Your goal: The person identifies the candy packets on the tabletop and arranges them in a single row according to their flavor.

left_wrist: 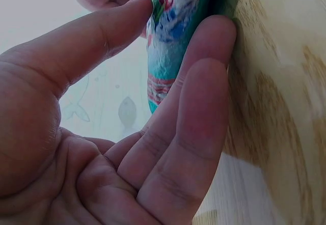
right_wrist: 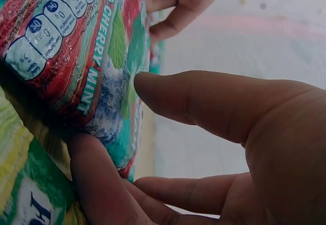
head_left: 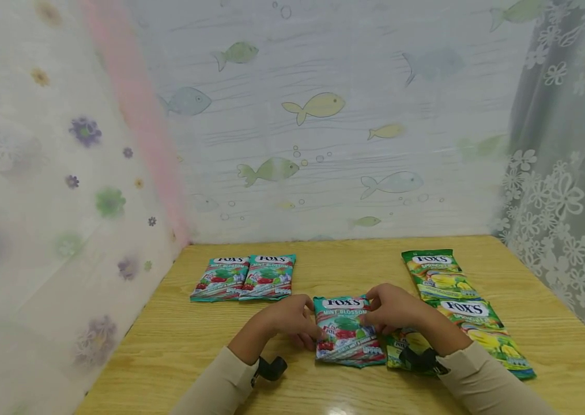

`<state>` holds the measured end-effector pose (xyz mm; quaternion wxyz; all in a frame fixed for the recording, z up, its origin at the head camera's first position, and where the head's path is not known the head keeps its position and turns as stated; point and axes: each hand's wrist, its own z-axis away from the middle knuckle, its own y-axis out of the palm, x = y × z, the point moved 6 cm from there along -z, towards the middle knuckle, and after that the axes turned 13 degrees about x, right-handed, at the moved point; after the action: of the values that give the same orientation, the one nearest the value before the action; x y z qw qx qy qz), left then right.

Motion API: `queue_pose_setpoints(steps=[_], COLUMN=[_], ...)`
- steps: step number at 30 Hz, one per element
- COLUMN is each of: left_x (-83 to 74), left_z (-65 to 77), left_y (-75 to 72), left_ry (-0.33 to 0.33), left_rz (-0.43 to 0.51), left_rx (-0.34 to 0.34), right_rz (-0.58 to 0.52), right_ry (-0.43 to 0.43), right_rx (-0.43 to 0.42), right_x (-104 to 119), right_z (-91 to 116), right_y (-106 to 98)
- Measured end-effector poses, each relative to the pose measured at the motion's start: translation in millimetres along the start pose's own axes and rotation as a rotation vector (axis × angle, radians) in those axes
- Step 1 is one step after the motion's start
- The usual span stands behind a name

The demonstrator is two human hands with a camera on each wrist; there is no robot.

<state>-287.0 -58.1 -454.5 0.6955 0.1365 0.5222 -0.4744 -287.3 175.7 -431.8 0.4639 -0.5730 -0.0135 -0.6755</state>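
Between left hand (head_left: 293,318) and right hand (head_left: 395,309), glossy, pillowy packet (head_left: 346,331).

left sleeve (head_left: 219,385) beige | right sleeve (head_left: 486,383) beige | left wrist-camera (head_left: 274,369) black | right wrist-camera (head_left: 415,360) black

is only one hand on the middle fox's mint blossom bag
No, the left hand and right hand hold opposite sides of the middle Fox's Mint Blossom bag.

Head view downward, wrist close-ups (shared packet (head_left: 345,335))
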Motion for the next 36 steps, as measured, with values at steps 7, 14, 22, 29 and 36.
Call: queue_pose_setpoints(steps=[7,14,22,29,36], left_x=[-1.8,-3.0,-1.0,-2.4,-6.8], left_z=[0.5,1.9,2.1,4.3,9.0], left_y=[1.9,3.3,1.7,-0.5,-4.3], left_ry=[-0.003,0.006,0.022,0.053,0.049], left_rz=[0.028,0.034,0.031,0.039,0.033], left_rx=[0.017,0.025,0.011,0.015,-0.008], right_rz=[-0.004,-0.01,-0.021,-0.024,-0.015], right_ry=[0.0,-0.011,-0.012,0.001,-0.02], right_rx=[-0.004,-0.01,-0.03,-0.059,-0.107], right_x=[0.6,0.8,1.9,1.3,4.3], right_z=[0.3,1.4,1.6,0.6,1.1], right_y=[0.1,0.5,-0.6,-1.6,-4.8])
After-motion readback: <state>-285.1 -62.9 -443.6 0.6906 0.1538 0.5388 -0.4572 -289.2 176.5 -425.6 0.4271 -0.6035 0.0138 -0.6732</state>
